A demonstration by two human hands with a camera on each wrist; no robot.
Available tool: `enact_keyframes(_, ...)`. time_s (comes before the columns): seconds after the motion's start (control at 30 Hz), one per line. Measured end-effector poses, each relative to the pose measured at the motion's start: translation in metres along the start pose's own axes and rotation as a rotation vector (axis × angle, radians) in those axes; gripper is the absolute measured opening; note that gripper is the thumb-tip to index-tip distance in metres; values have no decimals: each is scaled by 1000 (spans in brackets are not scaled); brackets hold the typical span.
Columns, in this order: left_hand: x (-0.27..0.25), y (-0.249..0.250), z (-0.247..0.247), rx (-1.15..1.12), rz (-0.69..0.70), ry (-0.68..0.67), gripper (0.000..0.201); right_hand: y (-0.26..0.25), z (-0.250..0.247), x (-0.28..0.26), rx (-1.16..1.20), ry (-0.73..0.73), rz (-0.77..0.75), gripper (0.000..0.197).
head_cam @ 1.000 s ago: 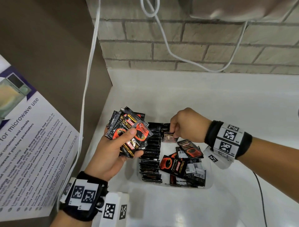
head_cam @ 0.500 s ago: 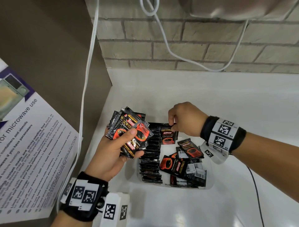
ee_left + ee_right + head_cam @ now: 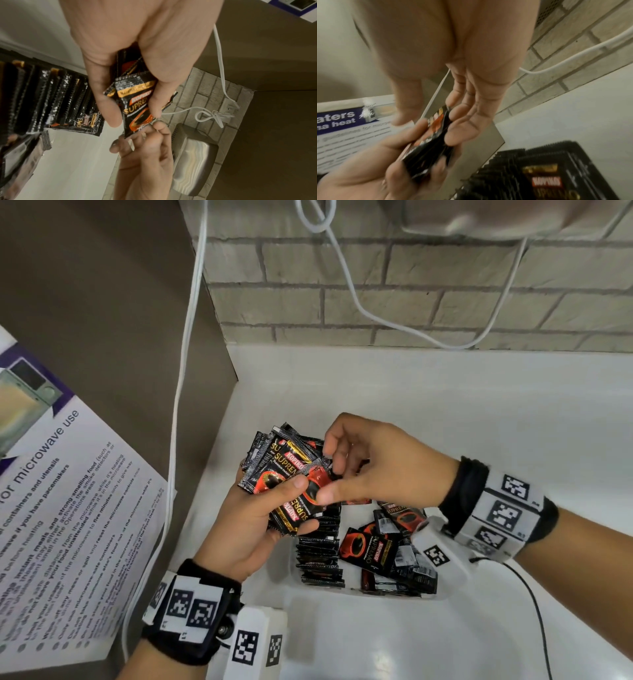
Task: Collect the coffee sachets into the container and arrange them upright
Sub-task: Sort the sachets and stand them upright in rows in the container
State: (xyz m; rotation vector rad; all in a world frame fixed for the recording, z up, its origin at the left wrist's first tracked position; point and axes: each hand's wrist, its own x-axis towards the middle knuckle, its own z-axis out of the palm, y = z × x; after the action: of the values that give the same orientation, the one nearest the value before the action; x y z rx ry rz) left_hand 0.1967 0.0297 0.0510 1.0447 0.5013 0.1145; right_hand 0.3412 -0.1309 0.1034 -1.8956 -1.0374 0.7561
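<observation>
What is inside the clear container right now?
The container holds a row of sachets standing on edge along its left side and loose sachets lying flat to the right. The right hand and its wrist camera cover the far end.

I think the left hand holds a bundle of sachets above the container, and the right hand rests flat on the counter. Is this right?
Not quite. The left hand does hold the bundle of sachets above the container, but the right hand is raised and pinches a sachet at that bundle. The head view shows it.
</observation>
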Motion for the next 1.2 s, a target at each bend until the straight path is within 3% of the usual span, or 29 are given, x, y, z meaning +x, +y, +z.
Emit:
enact_keyframes(0.2, 1, 3, 10, -57, -28, 22, 50, 19, 9, -5, 167, 48, 25, 51)
enact_keyframes(0.43, 1, 2, 13, -100, -26, 89, 55, 22, -8, -21, 123, 66, 111, 22)
enact_keyframes(0.57, 0, 1, 19, -119, -5, 83, 47, 27, -8, -23, 423, 198, 181, 13)
enact_keyframes(0.67, 2, 0, 24, -141, 26, 110, 50, 30, 3, -22, 717, 198, 252, 16)
enact_keyframes(0.83, 7, 3, 17, -170, 62, 149, 64, 37, -6, -24, 847, 331, 208, 20)
enact_keyframes(0.97, 4, -2, 25, -93, 71, 56, 62, 35, 4, -24, 842, 317, 161, 14)
enact_keyframes(1.2, 7, -6, 44, 12, 107, 4, 61, 35, 11, -20, 665, 341, 277, 20)
